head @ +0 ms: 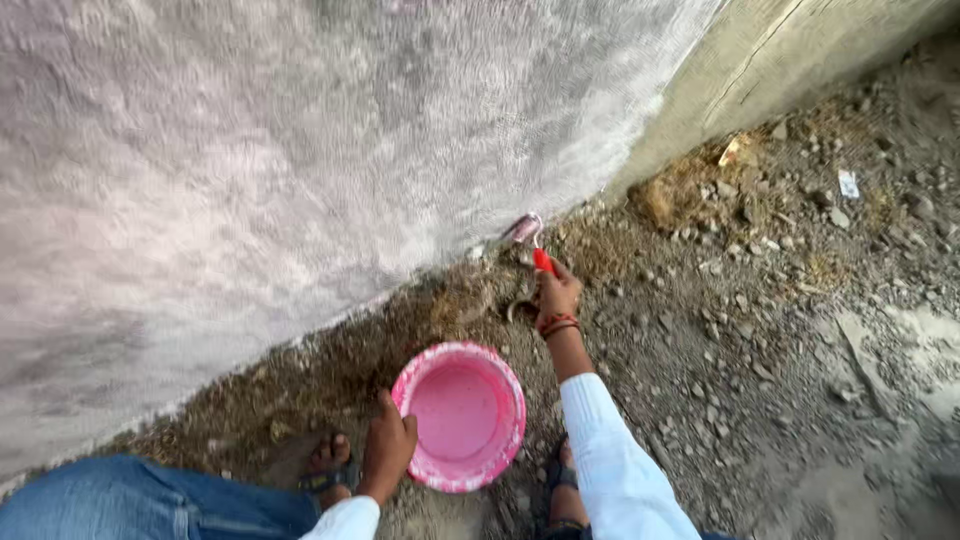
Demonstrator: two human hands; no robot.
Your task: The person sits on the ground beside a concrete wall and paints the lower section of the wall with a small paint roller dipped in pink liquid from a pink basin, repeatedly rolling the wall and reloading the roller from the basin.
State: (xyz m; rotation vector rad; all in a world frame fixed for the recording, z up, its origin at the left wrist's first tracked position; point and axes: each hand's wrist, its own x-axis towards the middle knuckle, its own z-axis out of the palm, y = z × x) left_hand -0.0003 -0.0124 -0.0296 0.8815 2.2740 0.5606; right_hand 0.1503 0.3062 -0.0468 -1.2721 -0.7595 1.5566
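Note:
My right hand (557, 294) grips the red handle of a small paint roller (524, 232), whose pink-stained head touches the very bottom of the rough wall (300, 150). Red bangles circle that wrist above a white sleeve. My left hand (387, 447) holds the near left rim of a round bucket (508, 440) filled with pink paint, which stands on the ground between my feet. The wall surface is coated in pale pinkish-white paint.
Gravel, stones and dry debris cover the ground (760, 330) to the right. An unpainted concrete strip (780, 60) runs along the upper right. My sandalled feet (328, 468) flank the bucket, and my blue-jeaned knee (130, 500) fills the lower left.

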